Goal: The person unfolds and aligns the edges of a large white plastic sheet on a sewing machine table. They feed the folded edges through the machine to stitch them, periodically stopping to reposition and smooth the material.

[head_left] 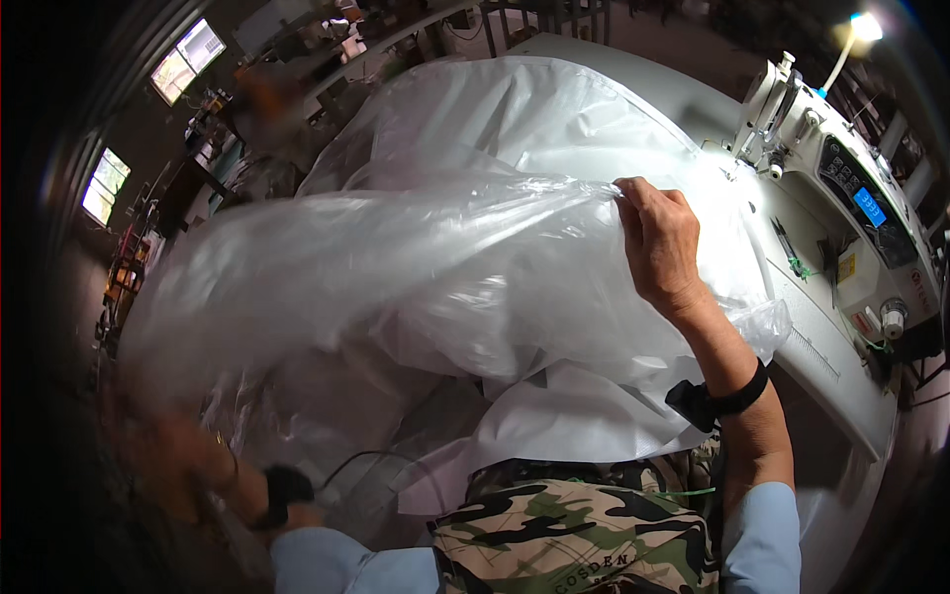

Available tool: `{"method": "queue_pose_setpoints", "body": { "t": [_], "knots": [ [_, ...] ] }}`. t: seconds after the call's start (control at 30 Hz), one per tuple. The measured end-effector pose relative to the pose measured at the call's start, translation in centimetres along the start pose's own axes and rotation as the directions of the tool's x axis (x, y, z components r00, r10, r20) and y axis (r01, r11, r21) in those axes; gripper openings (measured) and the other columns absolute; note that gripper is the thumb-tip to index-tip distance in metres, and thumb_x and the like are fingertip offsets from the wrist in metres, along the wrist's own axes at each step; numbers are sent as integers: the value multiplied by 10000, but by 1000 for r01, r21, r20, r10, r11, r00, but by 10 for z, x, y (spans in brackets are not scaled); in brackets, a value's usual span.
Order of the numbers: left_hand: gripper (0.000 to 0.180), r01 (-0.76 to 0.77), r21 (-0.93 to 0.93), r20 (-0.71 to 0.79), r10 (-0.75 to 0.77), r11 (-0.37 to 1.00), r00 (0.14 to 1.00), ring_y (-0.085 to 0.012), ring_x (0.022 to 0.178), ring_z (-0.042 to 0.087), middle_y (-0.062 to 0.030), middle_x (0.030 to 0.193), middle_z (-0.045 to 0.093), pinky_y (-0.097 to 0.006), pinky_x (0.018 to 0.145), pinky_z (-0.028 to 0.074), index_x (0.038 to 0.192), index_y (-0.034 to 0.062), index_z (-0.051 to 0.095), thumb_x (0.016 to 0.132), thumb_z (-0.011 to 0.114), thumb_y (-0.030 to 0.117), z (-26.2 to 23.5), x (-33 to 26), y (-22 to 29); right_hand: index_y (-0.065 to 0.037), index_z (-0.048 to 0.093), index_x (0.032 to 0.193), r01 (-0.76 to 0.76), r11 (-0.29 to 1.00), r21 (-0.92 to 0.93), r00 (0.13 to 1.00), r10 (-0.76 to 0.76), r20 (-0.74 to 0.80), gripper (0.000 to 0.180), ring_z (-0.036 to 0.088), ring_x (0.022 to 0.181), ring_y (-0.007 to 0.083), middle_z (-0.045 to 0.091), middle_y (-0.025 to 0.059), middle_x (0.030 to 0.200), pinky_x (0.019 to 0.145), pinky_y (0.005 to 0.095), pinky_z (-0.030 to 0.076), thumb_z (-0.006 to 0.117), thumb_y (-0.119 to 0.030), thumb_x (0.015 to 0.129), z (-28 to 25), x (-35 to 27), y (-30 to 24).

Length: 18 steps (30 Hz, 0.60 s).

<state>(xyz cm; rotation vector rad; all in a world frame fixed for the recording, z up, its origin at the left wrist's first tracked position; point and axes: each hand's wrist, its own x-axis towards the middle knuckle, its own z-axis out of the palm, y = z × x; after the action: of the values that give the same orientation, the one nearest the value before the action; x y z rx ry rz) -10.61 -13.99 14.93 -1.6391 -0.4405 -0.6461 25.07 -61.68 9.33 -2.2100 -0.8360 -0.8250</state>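
Note:
A large sheet of translucent plastic film [396, 247] stretches across the sewing table in front of me. My right hand [661, 238] pinches a gathered edge of it, raised near the sewing machine. Out at the lower left, my left hand [148, 436] is smeared by motion and dim beside the film's other end; its fingers do not show clearly. Beneath and behind the film lies a white sheet material [574, 109], draped over the table and hanging down toward my lap. Folds of film hide much of it.
A white sewing machine [851, 178] with a lit display stands at the right, under a bright lamp [865, 28]. Thread snips [787, 243] and green thread lie on the table [831, 371] beside it. A camouflage apron [584, 535] covers my lap. Another blurred figure [267, 99] is at the far left.

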Motion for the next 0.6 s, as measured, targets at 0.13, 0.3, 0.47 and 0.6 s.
{"method": "queue_pose_setpoints", "body": {
  "t": [0.13,0.3,0.47,0.6],
  "knots": [
    [184,85,-643,303,151,761,941,-333,859,624,-186,939,645,-440,781,487,1030,28,640,969,547,174,-68,-11,69,-59,629,970,234,967,98,961,-215,-174,57,588,617,237,602,48,701,771,400,483,628,-56,913,9,-6,8],
    [207,229,-949,313,735,217,601,-385,799,659,-201,836,662,-503,693,493,867,36,649,913,618,235,-110,-131,130,-67,624,975,488,864,123,856,-502,129,82,522,569,168,443,-2,621,909,473,497,637,-84,896,15,-45,-16],
    [185,328,-926,62,782,-187,620,-334,806,692,-188,930,706,-415,670,548,981,36,697,927,660,209,-211,9,122,-67,600,975,512,844,161,797,-537,277,99,555,613,174,472,3,669,956,482,479,604,-120,892,8,-63,-31],
    [250,-21,-949,-66,133,-314,989,-280,856,715,-118,1162,700,-344,693,585,1123,40,710,886,640,76,-235,73,138,-57,613,975,559,814,158,777,-581,244,129,577,619,159,470,4,649,970,486,480,644,-137,877,-2,-60,-42]
  ]
}}
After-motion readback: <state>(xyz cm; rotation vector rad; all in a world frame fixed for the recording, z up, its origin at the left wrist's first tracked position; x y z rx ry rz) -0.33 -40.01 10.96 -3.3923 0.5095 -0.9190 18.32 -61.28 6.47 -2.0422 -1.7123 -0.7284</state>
